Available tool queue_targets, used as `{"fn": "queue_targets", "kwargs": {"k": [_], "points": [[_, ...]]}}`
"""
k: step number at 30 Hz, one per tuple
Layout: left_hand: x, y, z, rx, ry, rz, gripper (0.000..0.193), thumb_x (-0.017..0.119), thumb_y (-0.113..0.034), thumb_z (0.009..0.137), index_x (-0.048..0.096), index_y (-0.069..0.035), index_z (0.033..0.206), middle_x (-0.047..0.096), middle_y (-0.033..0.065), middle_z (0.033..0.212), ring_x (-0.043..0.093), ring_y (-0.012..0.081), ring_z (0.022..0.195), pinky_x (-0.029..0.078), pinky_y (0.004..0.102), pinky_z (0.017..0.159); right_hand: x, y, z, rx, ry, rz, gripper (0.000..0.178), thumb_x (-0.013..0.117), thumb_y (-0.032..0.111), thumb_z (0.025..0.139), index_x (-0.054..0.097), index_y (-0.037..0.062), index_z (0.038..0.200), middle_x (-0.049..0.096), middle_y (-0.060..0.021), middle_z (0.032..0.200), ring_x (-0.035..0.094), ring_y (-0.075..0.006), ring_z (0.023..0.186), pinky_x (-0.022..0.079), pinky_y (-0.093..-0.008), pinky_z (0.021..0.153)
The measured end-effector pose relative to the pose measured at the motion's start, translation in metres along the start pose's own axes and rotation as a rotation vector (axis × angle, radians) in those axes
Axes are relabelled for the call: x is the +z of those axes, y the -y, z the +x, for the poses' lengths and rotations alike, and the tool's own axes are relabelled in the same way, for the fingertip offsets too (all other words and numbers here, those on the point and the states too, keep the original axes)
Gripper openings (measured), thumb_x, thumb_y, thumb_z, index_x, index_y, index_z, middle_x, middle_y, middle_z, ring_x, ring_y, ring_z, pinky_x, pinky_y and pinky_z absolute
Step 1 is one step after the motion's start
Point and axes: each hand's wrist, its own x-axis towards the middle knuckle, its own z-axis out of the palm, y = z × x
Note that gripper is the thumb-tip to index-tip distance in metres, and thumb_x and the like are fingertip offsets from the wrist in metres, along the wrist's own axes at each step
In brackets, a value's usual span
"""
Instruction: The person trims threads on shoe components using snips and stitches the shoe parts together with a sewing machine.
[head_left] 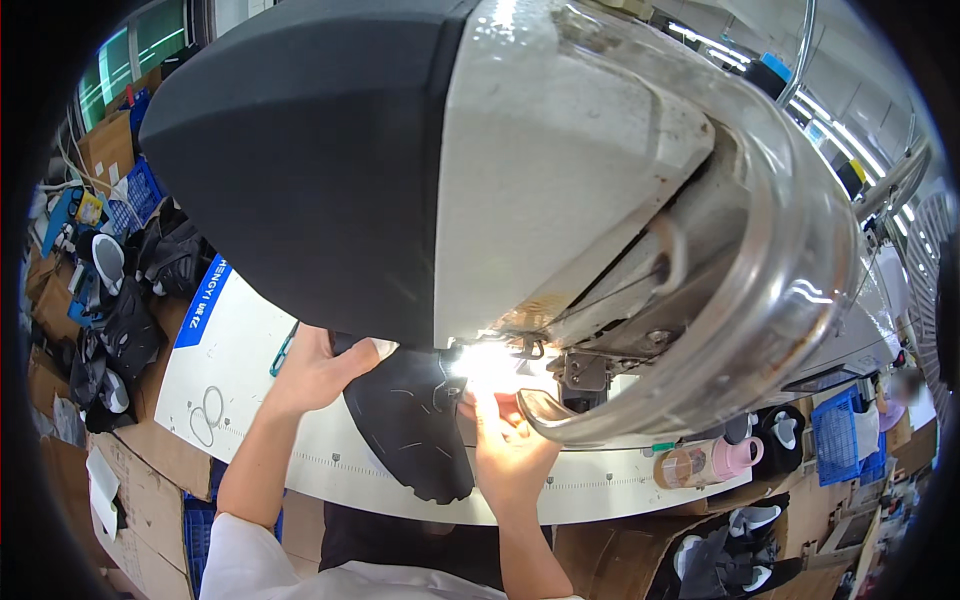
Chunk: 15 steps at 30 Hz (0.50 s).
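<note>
A black shaped piece (410,420), which looks like a shoe upper with pale stitch-like marks, lies on the white sewing table (340,475) under the sewing machine head (330,170). Along its left edge my left hand (318,372) rests with the thumb stretched out toward the piece, apart from the fingers. The machine head partly hides those fingers. My right hand (512,445) is closed on the right side of the piece, close to the needle area, where a bright lamp (490,365) washes out detail. A teal-handled tool (285,350) lies just left of my left hand.
A clear curved guard (790,250) bends around the machine's right side. On the table are a pink-capped bottle (705,461) at right and a loose thread ring (207,415) at left. Black shoe parts (125,330) pile up left; more (735,550) fill a box lower right.
</note>
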Motion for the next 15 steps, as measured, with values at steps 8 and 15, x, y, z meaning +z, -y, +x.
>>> {"fn": "queue_targets", "kwargs": {"k": [8, 15], "points": [[0.017, -0.047, -0.031, 0.522, -0.222, 0.738, 0.029, 0.075, 0.01, 0.068, 0.071, -0.007, 0.091, 0.06, 0.0056, 0.078, 0.055, 0.0222, 0.068, 0.045, 0.0332, 0.062, 0.005, -0.017, -0.008, 0.144, 0.261, 0.272, 0.014, 0.065, 0.01, 0.099, 0.067, -0.001, 0.107, 0.068, -0.0034, 0.1, 0.061, -0.0095, 0.094, 0.048, -0.025, 0.089], [0.041, -0.022, -0.006, 0.285, 0.047, 0.68, 0.028, 0.081, -0.021, 0.071, 0.063, -0.004, 0.083, 0.057, 0.006, 0.065, 0.058, 0.025, 0.059, 0.046, 0.0342, 0.059, -0.005, -0.018, -0.002, 0.033, 0.28, 0.341, 0.009, 0.071, 0.005, 0.093, 0.063, 0.003, 0.097, 0.063, 0.0014, 0.091, 0.053, -0.0036, 0.079, 0.044, -0.0204, 0.072]]}}
